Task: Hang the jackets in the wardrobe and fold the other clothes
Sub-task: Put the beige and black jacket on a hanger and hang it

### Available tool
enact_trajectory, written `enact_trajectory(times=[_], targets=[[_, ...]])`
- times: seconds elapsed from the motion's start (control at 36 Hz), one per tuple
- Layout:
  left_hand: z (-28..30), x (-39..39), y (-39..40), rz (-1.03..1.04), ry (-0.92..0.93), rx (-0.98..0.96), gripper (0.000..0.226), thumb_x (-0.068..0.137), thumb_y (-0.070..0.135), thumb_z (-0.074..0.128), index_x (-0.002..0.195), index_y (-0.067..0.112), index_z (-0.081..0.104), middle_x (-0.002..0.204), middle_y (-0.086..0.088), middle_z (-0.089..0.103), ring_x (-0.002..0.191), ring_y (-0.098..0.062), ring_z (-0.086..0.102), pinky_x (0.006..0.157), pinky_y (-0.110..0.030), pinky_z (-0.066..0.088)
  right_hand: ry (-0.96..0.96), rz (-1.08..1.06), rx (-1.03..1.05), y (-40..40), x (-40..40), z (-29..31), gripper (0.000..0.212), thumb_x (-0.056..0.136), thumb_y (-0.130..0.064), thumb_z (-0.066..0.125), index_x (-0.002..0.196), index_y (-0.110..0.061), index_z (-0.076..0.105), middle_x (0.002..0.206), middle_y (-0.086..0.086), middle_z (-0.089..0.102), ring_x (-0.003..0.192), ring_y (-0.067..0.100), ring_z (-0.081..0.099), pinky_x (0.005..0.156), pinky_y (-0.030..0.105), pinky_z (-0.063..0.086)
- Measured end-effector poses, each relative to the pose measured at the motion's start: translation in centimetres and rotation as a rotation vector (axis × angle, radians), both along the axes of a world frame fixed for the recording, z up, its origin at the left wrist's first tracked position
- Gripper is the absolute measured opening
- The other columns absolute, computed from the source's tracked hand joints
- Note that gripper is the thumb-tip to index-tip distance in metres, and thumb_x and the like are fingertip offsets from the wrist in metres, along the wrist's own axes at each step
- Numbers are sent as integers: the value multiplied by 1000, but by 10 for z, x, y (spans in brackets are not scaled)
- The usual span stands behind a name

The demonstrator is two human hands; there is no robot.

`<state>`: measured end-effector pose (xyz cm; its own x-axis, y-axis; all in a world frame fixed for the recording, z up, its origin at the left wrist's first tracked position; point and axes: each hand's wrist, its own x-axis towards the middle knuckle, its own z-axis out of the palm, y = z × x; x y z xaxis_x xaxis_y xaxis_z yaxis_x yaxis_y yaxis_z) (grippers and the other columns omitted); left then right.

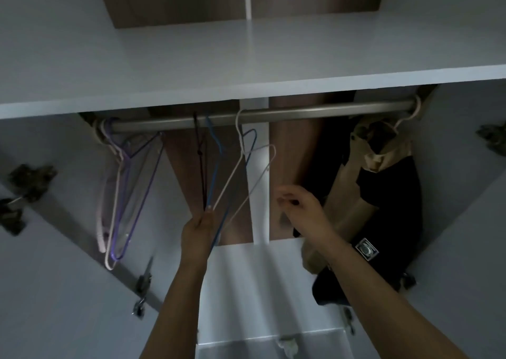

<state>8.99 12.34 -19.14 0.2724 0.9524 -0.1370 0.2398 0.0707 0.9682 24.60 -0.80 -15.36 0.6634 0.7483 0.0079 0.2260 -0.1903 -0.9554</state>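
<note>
- Head view, looking up into the wardrobe: a steel rail (273, 114) runs across under a white shelf (246, 65), and everything below is placed from that rail.
- At the rail's right end hangs a jacket (383, 194) on a white hanger (405, 120). It is two-toned, tan at the collar and down one side, black across the body (a small pale-edged patch shows on the black part low down). It hangs against the right wall of the wardrobe.
- At the rail's left end a bunch of hangers (120, 188) hangs together, purple, pink and white wire ones, bare of clothes.
- Under the rail's middle hang more bare wire hangers: a dark one (201, 161), a blue one (216, 150) and a white one (232, 172), close together and tilted towards the camera.
- The left hand (200, 232) is below the rail's middle, fingers curled together, pinching the lower ends of these middle hangers; exactly which of them it holds I cannot tell, since the wires cross there.
- The right hand (298, 208) is below the rail, right of the middle hangers and just beside the jacket's tan side. Its fingers are loosely bent with the tips drawn near one another; it is blurred, and nothing can be seen in it.
- Both forearms reach up from the bottom edge, bare.
- Dark hinges (27, 183) sit on the side walls, below the rail's ends.
</note>
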Motion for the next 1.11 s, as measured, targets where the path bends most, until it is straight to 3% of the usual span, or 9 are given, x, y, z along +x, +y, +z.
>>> enact_trajectory(times=[0.08, 0.31, 0.44, 0.56, 0.61, 0.69, 0.81, 0.92, 1.11], targets=[[-4, -26, 16, 63, 39, 73, 41, 101, 23, 47, 63, 9, 49, 59, -4, 44, 59, -18, 41, 58, -30, 30, -2, 44, -20, 11, -24, 3, 26, 97, -10, 52, 117, -22, 62, 120, -9, 55, 112, 11, 52, 93, 17, 46], [2, -69, 43, 193, 117, 118, 42, 103, 32, 40, 69, 11, 52, 74, -6, 53, 81, -21, 49, 64, -27, 32, -15, 75, -44, 14, -72, 6, 25, 97, -13, 54, 119, -18, 64, 120, -7, 58, 114, 14, 55, 95, 21, 47], [9, -82, 58, 221, 31, -115, 45, 103, 30, 40, 122, -6, 56, 114, -21, 58, 88, -20, 46, 80, -29, 40, 12, 75, -8, 4, -102, 14, 25, 97, -9, 53, 118, -13, 65, 115, 2, 61, 113, 20, 58, 87, 16, 45], [9, -92, 52, 235, 20, -61, 30, 101, 15, 43, 101, -8, 63, 84, -12, 53, 75, -24, 51, 57, -23, 35, 51, 58, 8, -11, -123, 14, 24, 97, -12, 52, 116, -15, 66, 117, -8, 59, 107, 7, 57, 71, -1, 43], [9, -101, 38, 220, 140, 70, 20, 97, 16, 52, 101, -1, 63, 96, -15, 61, 98, -30, 58, 75, -29, 46, 64, 30, 42, -21, -131, 12, 23, 98, -14, 51, 115, -17, 67, 114, -13, 59, 105, 3, 56, 73, 0, 42], [15, -115, 5, 173, 148, 246, 49, 92, 14, 61, 137, 1, 46, 138, -15, 48, 128, -28, 44, 112, -40, 34, 76, -25, 113, -44, -141, 8, 25, 97, -15, 52, 97, -33, 69, 100, -24, 65, 98, 0, 61, 78, 5, 45], [23, -123, -57, -18, 5, 292, 38, 94, 11, 58, 130, 17, 52, 130, 4, 47, 121, -8, 43, 106, -24, 32, 149, -76, 189, -83, -153, 1, 34, 97, -10, 52, 92, -38, 70, 102, -21, 70, 99, -4, 63, 83, 13, 51], [32, -130, -121, -339, -208, -5, 33, 93, 9, 60, 114, 34, 56, 117, 16, 59, 103, 5, 59, 84, -8, 45, 217, -128, 234, -126, -159, 2, 27, 97, -10, 53, 103, -29, 71, 107, -9, 71, 99, 2, 65, 79, 17, 53], [38, -123, -221, -754, -291, -265, 33, 82, 20, 58, 115, 19, 57, 119, -2, 66, 112, -18, 63, 100, -32, 48, 297, -300, 279, -237, -179, -4, 26, 97, -7, 50, 109, -19, 70, 110, -1, 71, 103, 15, 66, 90, 30, 54]])
